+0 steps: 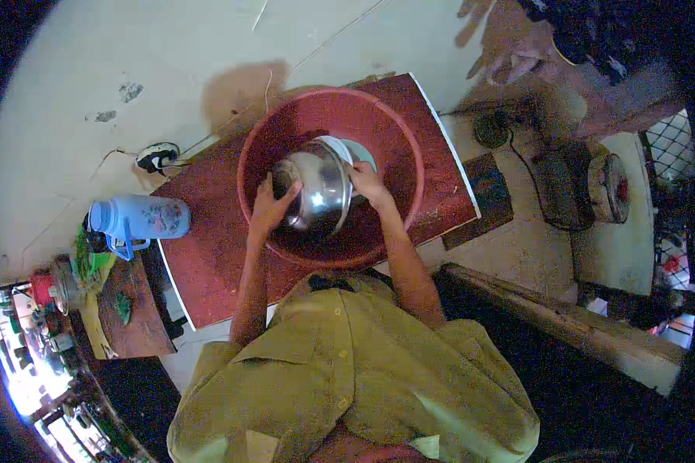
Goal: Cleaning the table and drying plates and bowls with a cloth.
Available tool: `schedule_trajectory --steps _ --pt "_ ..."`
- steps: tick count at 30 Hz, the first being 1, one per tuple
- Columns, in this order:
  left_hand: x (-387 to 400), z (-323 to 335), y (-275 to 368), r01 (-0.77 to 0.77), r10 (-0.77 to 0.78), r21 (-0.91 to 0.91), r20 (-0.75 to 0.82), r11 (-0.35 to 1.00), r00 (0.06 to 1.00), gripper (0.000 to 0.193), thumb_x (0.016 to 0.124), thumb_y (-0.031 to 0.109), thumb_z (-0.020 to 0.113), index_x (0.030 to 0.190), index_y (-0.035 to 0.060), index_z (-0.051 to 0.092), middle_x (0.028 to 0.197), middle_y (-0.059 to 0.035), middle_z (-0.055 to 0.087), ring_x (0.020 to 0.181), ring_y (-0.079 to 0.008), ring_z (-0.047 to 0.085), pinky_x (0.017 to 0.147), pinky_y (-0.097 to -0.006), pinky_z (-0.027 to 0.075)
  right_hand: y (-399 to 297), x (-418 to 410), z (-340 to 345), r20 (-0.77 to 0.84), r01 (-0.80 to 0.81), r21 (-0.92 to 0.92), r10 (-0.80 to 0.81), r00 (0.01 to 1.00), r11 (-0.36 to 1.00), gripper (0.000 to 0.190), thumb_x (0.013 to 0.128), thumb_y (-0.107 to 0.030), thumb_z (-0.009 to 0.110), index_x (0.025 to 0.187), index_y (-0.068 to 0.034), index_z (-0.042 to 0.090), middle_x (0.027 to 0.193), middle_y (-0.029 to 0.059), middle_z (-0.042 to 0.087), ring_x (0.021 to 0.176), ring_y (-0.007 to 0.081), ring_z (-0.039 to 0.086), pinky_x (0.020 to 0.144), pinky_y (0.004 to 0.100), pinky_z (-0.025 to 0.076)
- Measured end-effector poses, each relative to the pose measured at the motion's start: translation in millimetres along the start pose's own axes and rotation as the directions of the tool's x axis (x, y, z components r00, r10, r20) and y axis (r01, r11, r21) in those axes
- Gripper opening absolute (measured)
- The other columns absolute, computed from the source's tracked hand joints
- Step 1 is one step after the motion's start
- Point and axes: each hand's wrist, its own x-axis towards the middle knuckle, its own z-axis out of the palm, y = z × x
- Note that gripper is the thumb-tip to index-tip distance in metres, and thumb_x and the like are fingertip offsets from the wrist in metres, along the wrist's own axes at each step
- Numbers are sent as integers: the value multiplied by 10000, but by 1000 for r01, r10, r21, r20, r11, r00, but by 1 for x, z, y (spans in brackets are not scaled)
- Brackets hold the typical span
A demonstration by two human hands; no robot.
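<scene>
A shiny metal bowl is tipped on its side inside a round red plastic basin. My left hand is spread against the bowl's left end, thumb on the near side. On the other side, my right hand grips the bowl's rim. Behind the bowl, partly covered by it, lies a pale green plate or dish with a white edge beside it. The basin stands on a red tabletop with white edges. The bowl's inside is hidden from me.
A light blue water jug lies at the table's left end. Further left is a wooden surface with a green leaf. Another person's hand shows at upper right. A wooden beam runs along the right; a glass jar stands beyond.
</scene>
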Motion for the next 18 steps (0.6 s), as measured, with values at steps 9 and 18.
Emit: schedule_trajectory --steps 9,18 --pt "-19 -19 0 -69 51 -120 -146 990 988 772 874 538 595 1399 -13 461 1343 -285 513 1296 -388 462 1099 -405 333 -15 3 23 115 327 -387 -307 945 862 369 970 -295 544 890 44 666 706 185 660 631 225 648 602 414 491" --pt "-46 -48 6 -178 135 -161 -247 971 960 692 890 462 596 1384 -5 467 1340 -257 538 1230 -387 539 1038 -405 408 -57 -28 65 219 551 -511 -519 826 660 315 927 -262 577 858 40 631 769 294 620 758 463 616 665 520 469"
